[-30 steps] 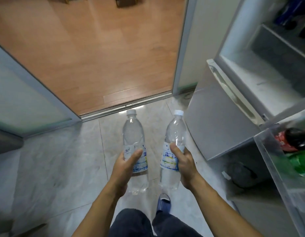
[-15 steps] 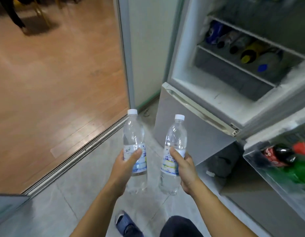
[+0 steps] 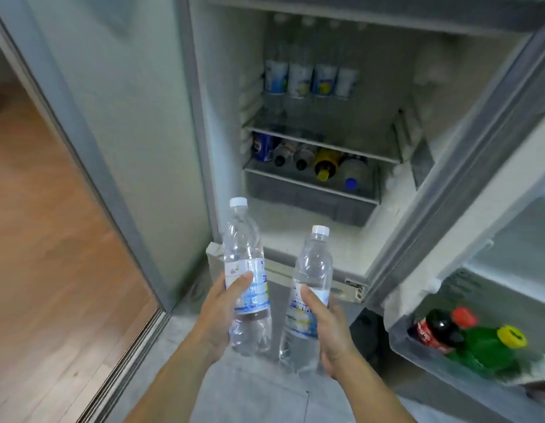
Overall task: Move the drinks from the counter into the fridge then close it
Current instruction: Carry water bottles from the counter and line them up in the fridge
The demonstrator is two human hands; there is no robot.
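Left to right: our left hand (image 3: 217, 312) curls around one clear water bottle (image 3: 246, 279), held upright; beside it, our right hand (image 3: 329, 328) wraps a second water bottle (image 3: 307, 300). Both bottles are in front of the open fridge (image 3: 310, 236), below its stocked shelves; its door (image 3: 494, 300) stands rightmost.

Two clear bottles (image 3: 246, 270), white caps, blue-and-white labels with yellow touches | fridge interior (image 3: 301, 236) white | door-shelf cola bottle (image 3: 436, 329) dark, red label | green bottle (image 3: 491, 346), yellow cap | floor (image 3: 45, 239) orange-brown wood
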